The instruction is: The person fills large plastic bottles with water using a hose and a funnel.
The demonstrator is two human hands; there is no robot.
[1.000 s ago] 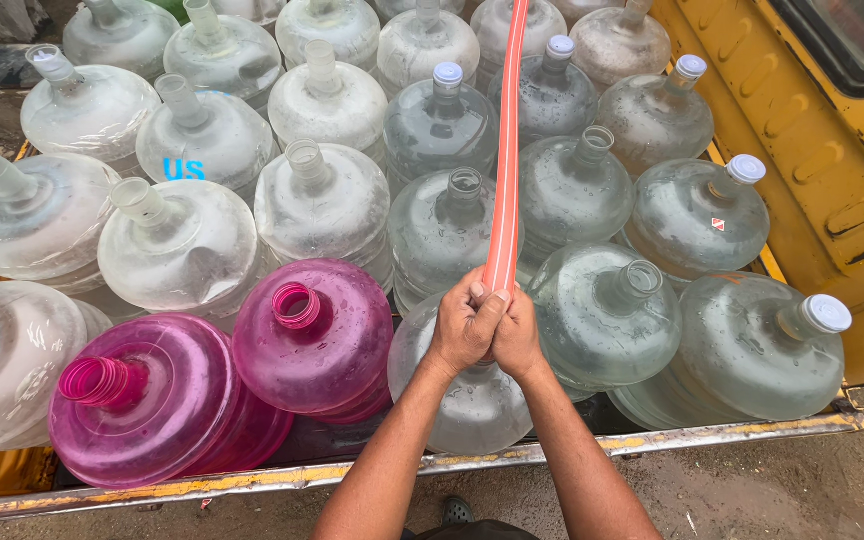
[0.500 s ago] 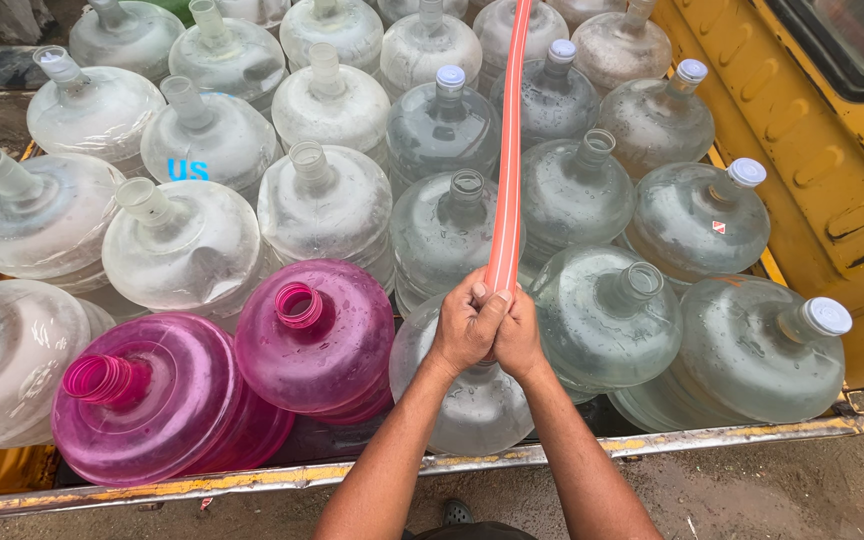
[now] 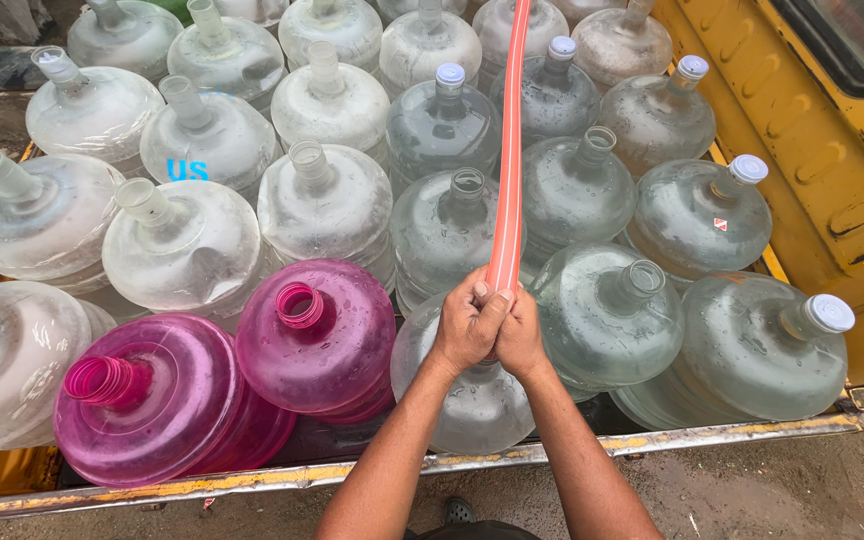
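An orange hose [image 3: 508, 160] runs from the top of the view down over the jugs to my hands. My left hand [image 3: 466, 325] and my right hand [image 3: 520, 333] are clasped together around its lower end, over a clear water jug [image 3: 472, 400] whose neck is hidden beneath them. Clear jugs stand around it: an uncapped one [image 3: 607, 320] just to the right, another uncapped one [image 3: 447, 225] just behind. Two pink jugs [image 3: 317, 335] [image 3: 157, 400] lie tilted to the left of my arms.
Many large clear water jugs fill a truck bed; some at the right carry white caps [image 3: 830, 312]. The bed's metal edge [image 3: 252, 482] runs along the front. A yellow vehicle body [image 3: 822, 140] stands at the right. Dirt ground [image 3: 782, 490] lies below.
My hands and the hose stay as they were; only the camera view has shifted slightly.
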